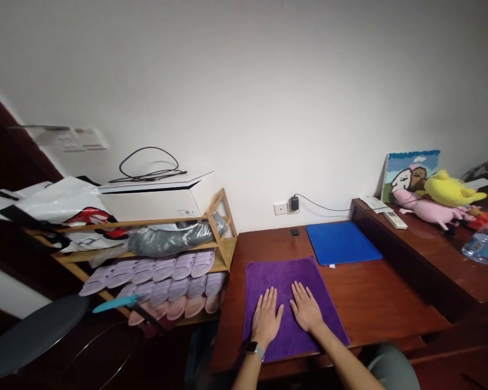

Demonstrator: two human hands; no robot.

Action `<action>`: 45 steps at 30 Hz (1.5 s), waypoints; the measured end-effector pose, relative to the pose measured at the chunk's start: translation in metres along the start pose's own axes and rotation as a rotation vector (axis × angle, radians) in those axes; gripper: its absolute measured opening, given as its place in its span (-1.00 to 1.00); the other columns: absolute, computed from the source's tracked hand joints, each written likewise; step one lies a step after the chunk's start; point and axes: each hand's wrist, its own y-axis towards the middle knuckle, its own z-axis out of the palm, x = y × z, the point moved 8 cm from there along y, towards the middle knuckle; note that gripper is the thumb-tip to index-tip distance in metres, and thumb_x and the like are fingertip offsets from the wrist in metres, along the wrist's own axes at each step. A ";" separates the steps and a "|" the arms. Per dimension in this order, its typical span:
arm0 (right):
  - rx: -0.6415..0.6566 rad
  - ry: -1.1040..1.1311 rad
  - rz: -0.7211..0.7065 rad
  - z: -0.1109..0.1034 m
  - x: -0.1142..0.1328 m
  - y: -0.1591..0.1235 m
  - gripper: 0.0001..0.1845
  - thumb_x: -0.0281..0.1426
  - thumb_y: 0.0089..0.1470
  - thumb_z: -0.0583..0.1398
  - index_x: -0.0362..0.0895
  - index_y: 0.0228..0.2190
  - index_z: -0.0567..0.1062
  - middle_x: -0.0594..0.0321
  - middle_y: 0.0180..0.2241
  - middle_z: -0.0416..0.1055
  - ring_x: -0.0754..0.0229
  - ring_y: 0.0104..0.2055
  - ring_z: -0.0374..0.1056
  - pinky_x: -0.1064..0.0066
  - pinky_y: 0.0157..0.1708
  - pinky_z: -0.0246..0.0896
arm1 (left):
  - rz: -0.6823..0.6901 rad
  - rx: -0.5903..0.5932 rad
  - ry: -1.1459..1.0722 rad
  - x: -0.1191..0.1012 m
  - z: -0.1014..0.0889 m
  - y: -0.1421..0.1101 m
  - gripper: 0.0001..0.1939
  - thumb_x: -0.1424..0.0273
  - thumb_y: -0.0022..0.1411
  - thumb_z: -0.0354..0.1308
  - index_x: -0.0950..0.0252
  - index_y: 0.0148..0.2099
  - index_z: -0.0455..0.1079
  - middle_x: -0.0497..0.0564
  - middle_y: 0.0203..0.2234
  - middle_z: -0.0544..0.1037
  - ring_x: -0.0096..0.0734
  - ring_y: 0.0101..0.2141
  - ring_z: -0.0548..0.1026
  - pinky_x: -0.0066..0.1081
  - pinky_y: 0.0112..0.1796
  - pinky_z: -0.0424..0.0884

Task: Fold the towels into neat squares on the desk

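Observation:
A purple towel (287,276) lies spread out on the brown wooden desk (374,303), its near side at the desk's front edge. My left hand (266,319) rests flat on the towel's left half, fingers stretched out; a watch is on that wrist. On the right half, my right hand (306,307) lies palm down, its fingers also extended. Neither hand holds anything. Behind and to the right, a blue towel (344,242) is laid flat on the desk, with a small white tag at its near edge.
Left of the desk stands a wooden rack (223,244) with several slippers (165,268), a white box (154,201) and a plastic bag. On the raised surface at right are plush toys (451,188), a remote (395,219) and a water bottle (483,244). A plugged-in charger (295,203) trails a cable.

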 end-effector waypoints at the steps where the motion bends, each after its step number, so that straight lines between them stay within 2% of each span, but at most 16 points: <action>1: 0.004 -0.001 0.004 -0.002 -0.001 0.002 -0.27 -0.16 0.40 -0.21 -0.26 0.43 0.04 0.12 0.48 -0.11 0.08 0.53 -0.22 0.12 0.48 -0.36 | -0.012 0.006 0.005 0.006 -0.001 0.000 -0.35 0.10 0.53 -0.24 0.27 0.51 0.02 0.10 0.45 0.16 -0.17 0.42 0.12 -0.02 0.38 0.10; 4: 0.008 -0.006 0.028 -0.001 -0.005 0.007 -0.27 -0.16 0.40 -0.21 -0.24 0.44 0.03 0.11 0.48 -0.12 0.09 0.53 -0.23 0.11 0.47 -0.37 | -0.023 0.009 0.010 0.015 -0.006 0.003 -0.35 0.10 0.53 -0.22 0.27 0.51 0.03 0.10 0.44 0.18 -0.18 0.42 0.13 -0.05 0.38 0.10; 6: -0.010 -0.016 0.071 0.002 -0.016 0.007 -0.27 -0.15 0.40 -0.20 -0.22 0.44 0.03 0.10 0.48 -0.13 0.08 0.53 -0.23 0.09 0.47 -0.38 | -0.026 -0.004 0.015 0.018 -0.009 0.003 -0.36 0.10 0.52 -0.21 0.25 0.51 0.03 0.09 0.43 0.20 -0.19 0.42 0.13 -0.05 0.38 0.10; 12: -0.049 -0.086 0.220 -0.001 -0.090 -0.008 -0.22 -0.09 0.39 -0.21 -0.30 0.44 0.03 0.02 0.48 -0.14 0.04 0.53 -0.22 0.09 0.47 -0.34 | -0.122 -0.029 0.039 0.045 -0.010 -0.016 -0.35 0.13 0.51 -0.23 0.26 0.52 0.03 0.12 0.44 0.18 -0.16 0.42 0.14 -0.05 0.37 0.11; 14: -0.028 -0.111 0.239 -0.008 -0.103 -0.013 -0.21 -0.10 0.39 -0.21 -0.34 0.43 0.03 0.00 0.48 -0.13 0.03 0.53 -0.22 0.09 0.47 -0.32 | -0.137 -0.042 0.041 0.052 -0.013 -0.025 -0.36 0.14 0.51 -0.22 0.26 0.51 0.06 0.12 0.43 0.20 -0.15 0.41 0.15 -0.03 0.37 0.11; 16: -0.035 -0.128 0.238 -0.015 -0.098 -0.015 -0.22 -0.13 0.40 -0.20 -0.37 0.42 0.04 -0.02 0.48 -0.11 0.02 0.53 -0.22 0.10 0.47 -0.32 | -0.139 -0.058 0.041 0.051 -0.018 -0.031 -0.38 0.17 0.51 -0.22 0.28 0.49 0.11 0.15 0.41 0.24 -0.13 0.40 0.18 -0.01 0.37 0.11; 19: -0.107 -0.095 0.177 -0.018 -0.057 -0.019 -0.25 -0.16 0.41 -0.23 -0.33 0.42 0.07 0.03 0.48 -0.10 0.01 0.53 -0.22 0.11 0.48 -0.35 | -0.098 -0.105 0.025 0.031 -0.024 -0.033 -0.41 0.22 0.53 -0.24 0.29 0.47 0.16 0.15 0.38 0.29 -0.16 0.39 0.21 -0.01 0.37 0.11; 23: -0.085 -0.009 0.009 0.008 0.015 -0.027 -0.27 -0.15 0.41 -0.24 -0.25 0.43 0.07 0.10 0.47 -0.08 0.05 0.52 -0.20 0.14 0.48 -0.31 | 0.016 -0.083 -0.018 -0.015 -0.016 -0.029 -0.42 0.22 0.55 -0.29 0.24 0.47 0.14 0.07 0.41 0.25 -0.23 0.40 0.18 -0.06 0.37 0.15; 25: -0.042 0.007 -0.021 0.020 0.030 -0.031 -0.27 -0.17 0.40 -0.22 -0.26 0.43 0.08 0.10 0.47 -0.09 0.05 0.52 -0.20 0.11 0.48 -0.31 | 0.055 -0.035 -0.023 -0.027 -0.008 -0.030 -0.42 0.20 0.55 -0.28 0.21 0.48 0.12 0.05 0.42 0.23 -0.22 0.40 0.18 -0.04 0.36 0.17; 28: -0.046 0.014 0.021 0.020 0.011 -0.037 -0.27 -0.15 0.40 -0.21 -0.24 0.43 0.08 0.12 0.47 -0.10 0.05 0.52 -0.18 0.10 0.48 -0.30 | 0.040 -0.010 -0.007 -0.017 -0.002 -0.037 -0.40 0.17 0.55 -0.29 0.21 0.50 0.07 0.05 0.44 0.17 -0.19 0.41 0.15 -0.02 0.37 0.16; 33: -0.095 -0.034 0.171 0.003 -0.069 -0.053 -0.25 -0.10 0.40 -0.19 -0.24 0.43 0.09 0.11 0.47 -0.07 0.05 0.51 -0.14 0.10 0.48 -0.28 | -0.095 -0.037 0.067 0.033 -0.005 -0.058 -0.38 0.14 0.53 -0.26 0.28 0.49 0.10 0.08 0.44 0.16 -0.15 0.41 0.16 -0.03 0.36 0.17; 35: -0.092 -0.056 0.208 0.001 -0.089 -0.060 -0.24 -0.10 0.39 -0.20 -0.27 0.43 0.08 0.09 0.47 -0.06 0.06 0.51 -0.14 0.10 0.47 -0.27 | -0.126 -0.066 0.098 0.044 -0.008 -0.065 -0.38 0.15 0.53 -0.24 0.29 0.48 0.13 0.10 0.43 0.18 -0.15 0.40 0.18 -0.03 0.35 0.18; 37: -0.090 -0.070 0.211 0.000 -0.097 -0.064 -0.23 -0.10 0.40 -0.20 -0.31 0.42 0.06 0.07 0.47 -0.07 0.07 0.52 -0.15 0.12 0.47 -0.26 | -0.130 -0.090 0.121 0.046 -0.011 -0.068 -0.39 0.17 0.53 -0.24 0.32 0.46 0.16 0.11 0.42 0.20 -0.17 0.39 0.20 -0.04 0.35 0.20; 41: -0.101 -0.088 0.219 0.000 -0.096 -0.065 -0.24 -0.13 0.39 -0.18 -0.34 0.42 0.07 0.05 0.47 -0.07 0.06 0.52 -0.15 0.13 0.47 -0.26 | -0.116 -0.111 0.161 0.037 -0.019 -0.067 -0.42 0.22 0.50 -0.18 0.35 0.41 0.26 0.16 0.38 0.29 -0.15 0.36 0.27 -0.03 0.34 0.21; 45: -0.098 -0.112 0.232 -0.005 -0.081 -0.060 -0.26 -0.18 0.38 -0.15 -0.36 0.40 0.12 -0.02 0.45 -0.05 -0.01 0.51 -0.12 0.07 0.46 -0.23 | -0.111 -0.114 0.166 0.008 -0.027 -0.052 -0.44 0.30 0.49 -0.19 0.40 0.37 0.32 0.20 0.34 0.35 -0.11 0.35 0.29 -0.01 0.35 0.19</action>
